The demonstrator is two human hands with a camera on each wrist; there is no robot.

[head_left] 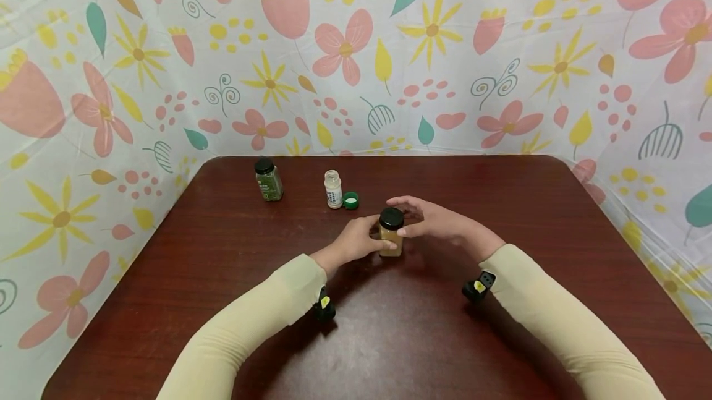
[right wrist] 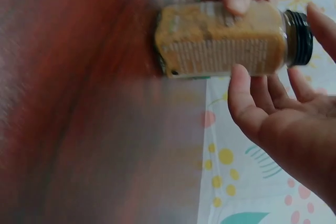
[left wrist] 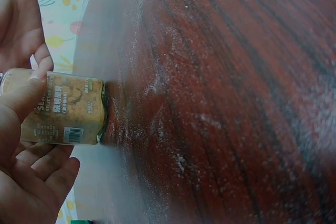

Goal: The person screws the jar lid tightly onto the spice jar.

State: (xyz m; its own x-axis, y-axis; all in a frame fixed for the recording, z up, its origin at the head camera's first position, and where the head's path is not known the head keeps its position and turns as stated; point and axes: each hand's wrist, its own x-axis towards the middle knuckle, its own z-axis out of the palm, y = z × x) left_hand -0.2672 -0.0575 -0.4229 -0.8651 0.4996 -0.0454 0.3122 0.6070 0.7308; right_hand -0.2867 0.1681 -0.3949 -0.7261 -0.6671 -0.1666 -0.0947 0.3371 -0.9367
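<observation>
A clear seasoning jar (head_left: 391,248) with tan contents and a black lid (head_left: 392,219) stands upright at the middle of the table. My left hand (head_left: 357,239) grips its body from the left, thumb across the printed label in the left wrist view. From the right, my right hand (head_left: 439,222) reaches around the lid with spread, gently bent fingers. The right wrist view has the right hand (right wrist: 294,121) beside the jar (right wrist: 226,40), one fingertip right at its side and another close to the black lid (right wrist: 299,38).
Farther back on the dark wooden table (head_left: 389,332) stands an uncapped small white-labelled bottle (head_left: 333,190), a green cap (head_left: 351,200) beside it. Left of that is a black-lidded jar of green flakes (head_left: 269,182). A flowered cloth (head_left: 345,109) hangs behind the table.
</observation>
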